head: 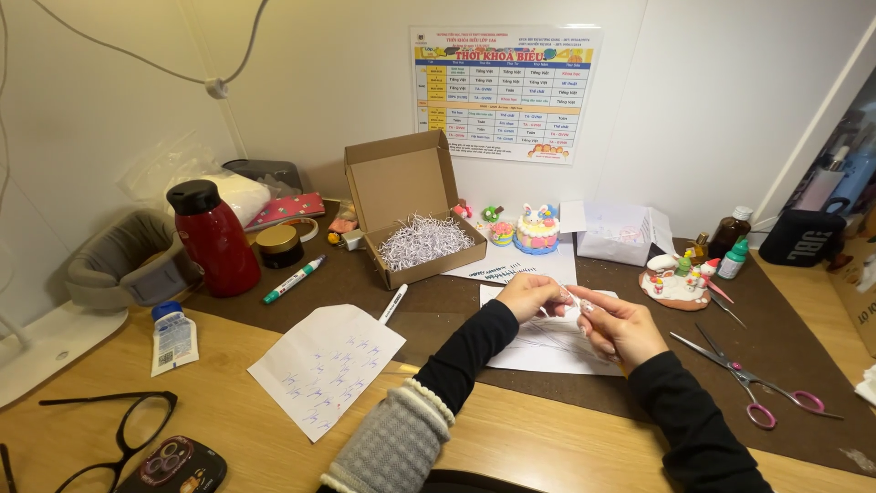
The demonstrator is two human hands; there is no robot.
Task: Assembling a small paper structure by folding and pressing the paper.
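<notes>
From the head view, your two hands meet just right of the frame's centre, above a white sheet lying on the dark desk mat. Open room lies mostly at lower centre, on the bare wooden desk between your forearms, and on the mat to the right of your hands up to the pink-handled scissors. To the left, a white paper with blue marks overhangs the mat's near edge, and a white marker lies just beside your left sleeve. Above your hands sits an open cardboard box filled with shredded paper, its front corner close to your left knuckles.

Your left hand comes in from lower centre, its fingers curled and pinching a thin white strip. Your right hand enters from the lower right, thumb and fingertips pressed onto the same strip, so the hands nearly touch.

The strip is small and mostly covered by your fingers; what it is made of cannot be told. Black glasses are cut off at the lower left edge, and a dark speaker sits by the right edge
</notes>
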